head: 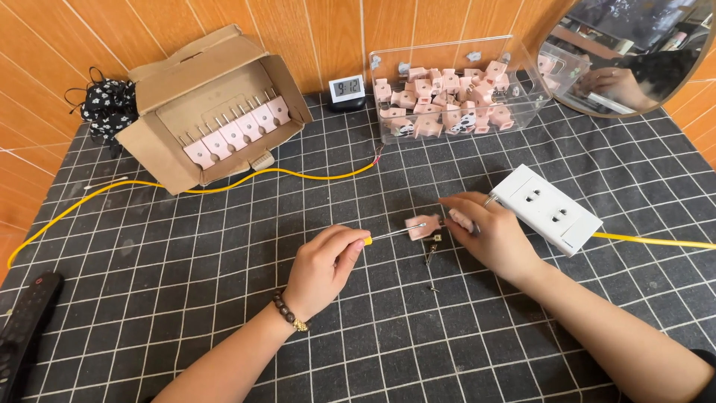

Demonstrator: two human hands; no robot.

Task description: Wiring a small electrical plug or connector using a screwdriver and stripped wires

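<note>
Both hands meet at a small pink plug (422, 226) near the middle of the gridded black mat (186, 298). Our left hand (322, 270) is curled shut around a screwdriver (391, 233) with a yellow handle end, its thin shaft reaching to the plug. Our right hand (488, 235) pinches the plug between thumb and fingertips, holding it just above the mat.

Just below the plug lie 2 small metal parts (432, 250) and, a little further toward us, a tiny screw (433, 288). Right of the plug, touching the back of our right hand, sits a white socket block (548, 209) with a yellow cable (656, 240) running off to the mat's right edge. Beyond the plug stands a clear bin (455, 93) heaped with pink plugs, and a small digital clock (347, 90) beside it. Far left of the plug, an open cardboard box (216, 104) holds a row of plugs, with a yellow wire (224, 186) curving past it. Toward us from the plug the mat lies bare to its near edge; a black remote (26, 321) rests at the left edge.
</note>
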